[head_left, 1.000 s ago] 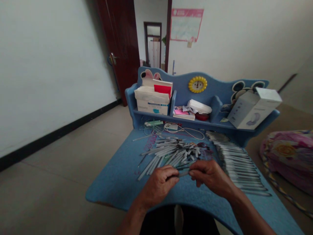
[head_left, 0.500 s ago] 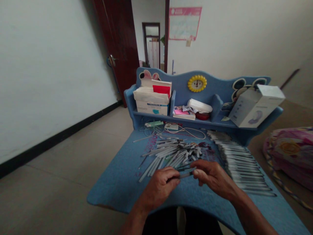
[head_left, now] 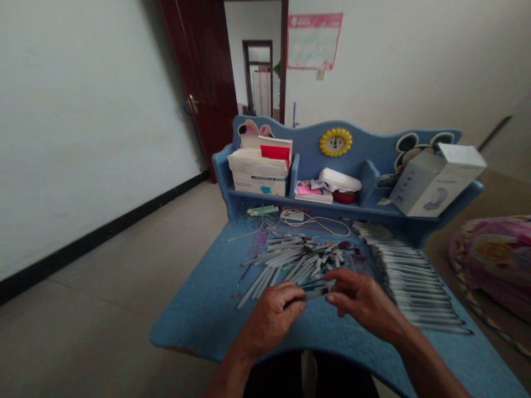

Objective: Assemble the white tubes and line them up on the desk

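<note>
My left hand (head_left: 277,309) is closed round a slim pen (head_left: 316,294) with a pale, see-through barrel and a dark end that points right. My right hand (head_left: 355,294) is beside that dark end, thumb and forefinger apart with a small gap between them. Just beyond both hands lies a loose pile of similar pens (head_left: 286,260), white barrels and dark ends mixed in several directions. To the right, a long row of pens (head_left: 415,287) lies side by side on the blue desk (head_left: 199,309).
A white cable (head_left: 332,225) and a green-and-white item (head_left: 262,210) lie under the shelf. On the shelf stand an opened carton (head_left: 259,182), papers (head_left: 314,194) and a tilted white box (head_left: 431,182). A yellow flower-shaped clock (head_left: 336,142) is on the backboard.
The thumb and fingers of my right hand have parted from the pen's dark end. My left hand keeps its hold, and the view has shifted very slightly.
</note>
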`<state>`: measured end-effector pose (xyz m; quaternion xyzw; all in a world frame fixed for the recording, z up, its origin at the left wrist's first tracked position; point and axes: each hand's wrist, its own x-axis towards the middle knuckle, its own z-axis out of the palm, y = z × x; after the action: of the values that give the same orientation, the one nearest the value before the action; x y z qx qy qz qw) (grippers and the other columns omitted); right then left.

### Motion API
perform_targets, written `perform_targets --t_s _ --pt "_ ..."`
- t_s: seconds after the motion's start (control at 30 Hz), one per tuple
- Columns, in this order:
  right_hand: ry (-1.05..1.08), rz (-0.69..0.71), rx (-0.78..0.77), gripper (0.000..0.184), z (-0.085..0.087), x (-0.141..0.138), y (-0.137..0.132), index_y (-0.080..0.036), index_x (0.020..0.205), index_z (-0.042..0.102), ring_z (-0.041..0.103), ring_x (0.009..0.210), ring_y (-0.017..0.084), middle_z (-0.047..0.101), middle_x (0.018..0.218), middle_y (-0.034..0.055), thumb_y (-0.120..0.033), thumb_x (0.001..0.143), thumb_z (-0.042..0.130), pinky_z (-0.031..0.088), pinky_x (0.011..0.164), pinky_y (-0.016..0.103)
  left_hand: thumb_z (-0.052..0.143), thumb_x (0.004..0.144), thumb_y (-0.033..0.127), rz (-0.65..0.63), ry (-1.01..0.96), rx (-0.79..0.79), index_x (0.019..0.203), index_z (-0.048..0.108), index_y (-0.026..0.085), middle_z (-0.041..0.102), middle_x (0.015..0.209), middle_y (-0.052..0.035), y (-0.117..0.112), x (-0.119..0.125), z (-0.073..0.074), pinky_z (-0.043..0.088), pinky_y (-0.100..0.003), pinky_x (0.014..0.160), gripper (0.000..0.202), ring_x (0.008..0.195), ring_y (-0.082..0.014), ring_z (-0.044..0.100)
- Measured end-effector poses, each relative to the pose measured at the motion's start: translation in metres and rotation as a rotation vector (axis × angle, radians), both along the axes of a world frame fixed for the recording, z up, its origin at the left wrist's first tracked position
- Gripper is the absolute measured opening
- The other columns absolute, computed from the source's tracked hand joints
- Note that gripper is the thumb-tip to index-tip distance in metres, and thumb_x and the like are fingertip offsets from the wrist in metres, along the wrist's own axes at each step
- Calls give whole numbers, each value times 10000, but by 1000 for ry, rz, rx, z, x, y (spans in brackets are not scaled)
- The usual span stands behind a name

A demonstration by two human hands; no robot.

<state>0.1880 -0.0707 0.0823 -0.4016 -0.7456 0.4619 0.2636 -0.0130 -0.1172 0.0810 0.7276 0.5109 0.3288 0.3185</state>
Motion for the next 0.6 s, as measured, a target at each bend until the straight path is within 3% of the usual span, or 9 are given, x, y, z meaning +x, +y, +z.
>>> perform_targets --t_s 0.1,0.2,0.27,0.37,0.43,0.53,0.6 --pt "-26 -11 16 194 0 -2 -1 -160 752 588 536 489 96 542 548 -33 -328 825 522 404 485 194 504 798 161 -8 4 12 789 644 172 597 747 -8 0 1 0 417 -232 690 140 758 -143 563" --pt "-82 -49 6 430 -1 -2 0 -158 578 527 490 397 80 514 482 -21 -438 879 400 355 416 189 507 800 163 -1 6 15 801 644 175 603 757 -10 -1 2 0 422 -231 694 138 764 -144 566" --pt "-53 -65 -19 442 -2 0 0 -152 640 559 499 393 82 532 504 -17 -480 877 382 358 411 189 505 803 156 10 7 20 795 645 173 604 758 -10 -1 2 0 419 -227 693 141 761 -141 566" --pt "28 -54 -39 289 -3 1 -1 -156 835 591 546 461 99 552 565 -29 -433 824 509 407 455 192 503 804 143 12 11 39 788 643 168 604 759 -10 -1 2 -1 414 -224 697 143 761 -137 564" --pt "23 -52 -29 246 -3 -1 -3 -159 772 586 546 462 96 545 549 -33 -396 815 531 409 460 190 504 806 141 7 14 48 783 640 164 601 755 -12 -1 3 -1 411 -224 700 140 765 -137 563" --pt "-37 -83 -8 428 -2 -3 -4 -158 564 528 499 385 80 500 448 -28 -438 870 420 360 408 182 503 811 151 2 16 47 774 636 163 593 743 -10 -1 4 -1 409 -223 691 139 757 -137 561" --pt "-30 -84 -13 436 -2 -3 -4 -155 603 553 498 381 82 506 451 -27 -469 868 410 355 396 181 505 810 155 7 13 44 778 635 167 595 746 -9 -1 4 -2 411 -224 691 135 756 -138 561"
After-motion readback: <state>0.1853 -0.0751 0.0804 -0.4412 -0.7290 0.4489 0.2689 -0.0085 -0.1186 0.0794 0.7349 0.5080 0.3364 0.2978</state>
